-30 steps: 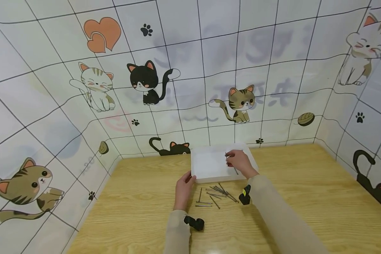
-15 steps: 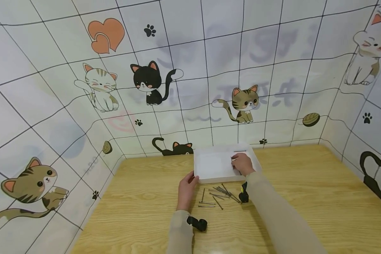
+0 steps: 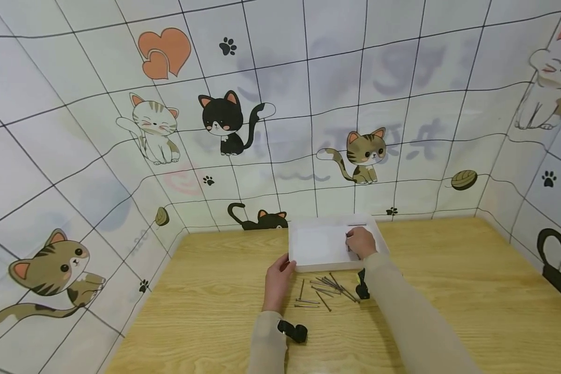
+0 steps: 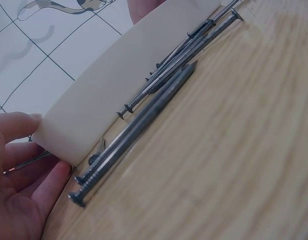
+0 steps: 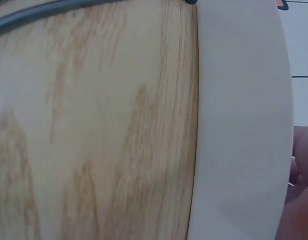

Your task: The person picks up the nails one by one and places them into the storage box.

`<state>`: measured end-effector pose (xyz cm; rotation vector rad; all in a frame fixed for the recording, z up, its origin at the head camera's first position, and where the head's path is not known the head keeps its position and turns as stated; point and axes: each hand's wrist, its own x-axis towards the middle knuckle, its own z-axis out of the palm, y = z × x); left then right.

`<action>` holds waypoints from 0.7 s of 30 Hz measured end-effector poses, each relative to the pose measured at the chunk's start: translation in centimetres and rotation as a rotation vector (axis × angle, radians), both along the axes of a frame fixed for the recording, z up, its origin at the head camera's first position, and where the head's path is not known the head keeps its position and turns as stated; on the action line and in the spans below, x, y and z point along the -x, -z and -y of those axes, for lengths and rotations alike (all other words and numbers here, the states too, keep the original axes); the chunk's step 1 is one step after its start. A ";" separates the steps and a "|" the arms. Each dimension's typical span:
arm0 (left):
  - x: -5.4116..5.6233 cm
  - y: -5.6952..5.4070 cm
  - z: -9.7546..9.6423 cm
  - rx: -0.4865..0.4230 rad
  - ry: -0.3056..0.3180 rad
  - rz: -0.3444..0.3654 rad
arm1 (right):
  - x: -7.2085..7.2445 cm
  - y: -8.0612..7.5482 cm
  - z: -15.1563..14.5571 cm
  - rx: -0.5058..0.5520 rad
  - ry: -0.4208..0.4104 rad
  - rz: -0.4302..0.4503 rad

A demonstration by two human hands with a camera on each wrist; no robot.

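A shallow white box point(image 3: 315, 248) stands near the back of the wooden table. My left hand point(image 3: 278, 280) grips its front left corner, thumb at the rim and fingers against the outer side, as the left wrist view also shows on the box wall point(image 4: 98, 85). Inside the box, my right hand point(image 3: 362, 242) pinches a nail point(image 3: 348, 242) held nearly upright. Another nail point(image 3: 357, 225) lies by the back wall of the box. The right wrist view shows only part of the right hand behind the box wall point(image 5: 244, 120).
Several loose nails point(image 3: 329, 306) lie scattered on the table point(image 3: 205, 291) in front of the box, seen close up as dark nails point(image 4: 128, 140) in the left wrist view. A wall covering point(image 3: 290, 130) with printed cats rises directly behind the table.
My right hand has lowered slightly with the nail and shifted right within the box. The nail by the back wall has come into sight. My left hand keeps its grip on the corner.
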<state>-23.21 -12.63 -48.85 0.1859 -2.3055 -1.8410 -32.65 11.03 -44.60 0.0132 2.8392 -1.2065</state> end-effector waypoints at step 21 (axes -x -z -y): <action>-0.2 -0.2 -0.1 0.022 -0.015 0.002 | 0.9 0.0 0.4 -0.201 -0.035 0.025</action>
